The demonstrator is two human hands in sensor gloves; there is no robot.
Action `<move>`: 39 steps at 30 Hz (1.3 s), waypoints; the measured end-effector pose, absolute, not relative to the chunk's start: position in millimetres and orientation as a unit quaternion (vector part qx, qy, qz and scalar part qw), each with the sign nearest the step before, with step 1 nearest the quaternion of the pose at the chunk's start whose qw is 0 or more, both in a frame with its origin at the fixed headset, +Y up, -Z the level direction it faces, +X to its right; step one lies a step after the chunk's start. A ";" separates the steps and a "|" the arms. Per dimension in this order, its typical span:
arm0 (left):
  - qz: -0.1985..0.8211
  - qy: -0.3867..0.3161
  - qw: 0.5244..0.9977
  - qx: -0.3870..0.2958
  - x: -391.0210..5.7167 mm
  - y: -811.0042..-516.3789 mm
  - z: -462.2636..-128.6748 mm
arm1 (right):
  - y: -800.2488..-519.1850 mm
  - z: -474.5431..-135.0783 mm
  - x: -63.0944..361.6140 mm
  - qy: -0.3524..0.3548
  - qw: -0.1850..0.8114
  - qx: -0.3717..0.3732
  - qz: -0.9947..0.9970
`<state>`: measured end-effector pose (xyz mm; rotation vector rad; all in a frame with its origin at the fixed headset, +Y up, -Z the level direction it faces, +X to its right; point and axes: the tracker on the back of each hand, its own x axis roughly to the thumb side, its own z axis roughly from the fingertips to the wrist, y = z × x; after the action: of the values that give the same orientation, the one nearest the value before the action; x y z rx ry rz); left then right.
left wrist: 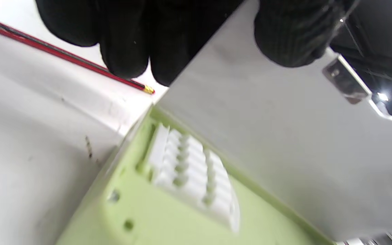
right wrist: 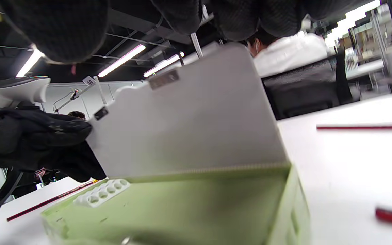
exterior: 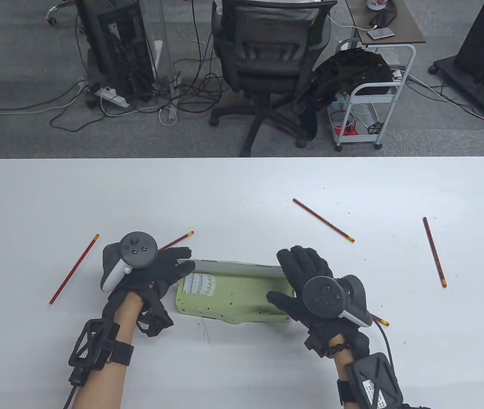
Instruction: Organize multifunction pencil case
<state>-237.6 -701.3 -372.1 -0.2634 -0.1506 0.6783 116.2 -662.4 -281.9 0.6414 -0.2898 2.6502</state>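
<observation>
A pale green pencil case lies open near the table's front edge, its grey-white lid standing upright along the far side. A white slotted pen holder sits inside at the left end. My left hand pinches the lid's left end, fingers behind it and thumb on its inner face. My right hand grips the lid's right end, fingers over the top edge and thumb over the case interior. Several red pencils lie loose, among them one just behind my left hand and one farther back.
More red pencils lie at the far left, at the far right, and partly hidden under my right wrist. Beyond the table's far edge stand an office chair and a white cart.
</observation>
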 end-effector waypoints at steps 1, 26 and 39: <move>0.332 -0.062 0.933 -0.124 -237.6 -700.4 -375.1 | -661.3 -280.4 114.6 -0.116 0.190 0.231 0.947; 0.216 -0.078 0.965 -0.123 -216.4 -714.1 -368.3 | -738.6 -325.6 89.3 0.139 0.128 0.243 0.951; 0.139 -0.180 0.954 -0.195 -220.0 -744.6 -326.6 | -739.5 -332.4 91.9 0.174 0.145 0.238 0.944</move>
<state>-220.0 -744.6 -326.6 -0.3968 -0.3654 0.2818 91.9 -739.5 -332.4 0.6862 0.5011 2.7211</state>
